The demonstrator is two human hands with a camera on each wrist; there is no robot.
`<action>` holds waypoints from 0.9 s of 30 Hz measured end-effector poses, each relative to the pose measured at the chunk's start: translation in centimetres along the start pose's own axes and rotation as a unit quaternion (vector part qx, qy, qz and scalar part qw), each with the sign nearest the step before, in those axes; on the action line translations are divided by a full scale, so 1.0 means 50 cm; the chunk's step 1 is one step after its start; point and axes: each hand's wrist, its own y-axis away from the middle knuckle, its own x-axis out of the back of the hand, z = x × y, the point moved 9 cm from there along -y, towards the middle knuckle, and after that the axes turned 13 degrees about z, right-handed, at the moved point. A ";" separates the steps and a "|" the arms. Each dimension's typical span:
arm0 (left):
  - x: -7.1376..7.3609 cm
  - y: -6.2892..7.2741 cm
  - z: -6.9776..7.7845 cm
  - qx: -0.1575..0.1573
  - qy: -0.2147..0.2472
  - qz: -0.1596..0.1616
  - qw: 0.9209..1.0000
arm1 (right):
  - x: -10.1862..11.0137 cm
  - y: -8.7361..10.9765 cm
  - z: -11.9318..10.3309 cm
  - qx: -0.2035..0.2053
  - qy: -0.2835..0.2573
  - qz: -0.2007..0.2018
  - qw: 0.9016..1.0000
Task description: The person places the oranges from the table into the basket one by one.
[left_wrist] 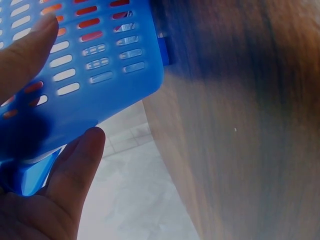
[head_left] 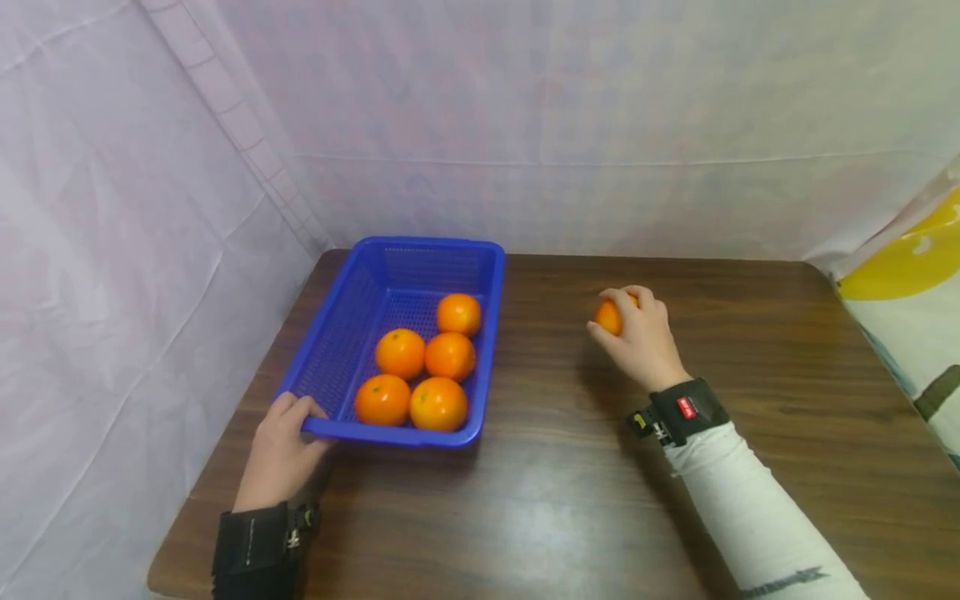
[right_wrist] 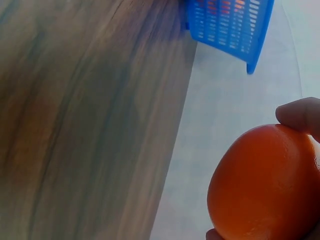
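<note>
A blue plastic basket (head_left: 491, 350) with slotted walls stands on the left of the table, holding several oranges (head_left: 438, 405) toward its near and right side. At its near left corner my left hand (head_left: 279, 450) grips the rim; the left wrist view shows thumb and finger on either side of the corner wall (left_wrist: 115, 85). To the right of the basket, my right hand (head_left: 641, 342) holds one orange (head_left: 608, 317) from above, fingers curled round it. In the right wrist view this orange (right_wrist: 262, 185) fills the lower right, partly covered by the fingers.
The brown wood-grain table (head_left: 540, 500) spreads under both hands. A pale cloth wall (head_left: 570, 125) rises behind its far edge, and another borders the left side. Past the right edge lies a yellow patterned shape (head_left: 907, 262).
</note>
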 end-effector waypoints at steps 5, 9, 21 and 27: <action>0.006 0.002 0.004 -0.014 0.001 0.008 1.000 | -0.021 -0.008 -0.033 0.018 0.002 -0.006 1.000; 0.009 0.004 0.003 -0.017 0.000 0.011 1.000 | -0.040 -0.011 -0.059 0.024 -0.001 -0.014 1.000; 0.005 0.002 0.003 -0.022 0.002 0.022 0.999 | -0.070 -0.041 -0.163 0.100 0.001 -0.009 0.995; 0.006 0.003 0.005 -0.018 -0.001 0.019 1.000 | -0.091 -0.046 -0.213 0.128 -0.006 -0.023 0.991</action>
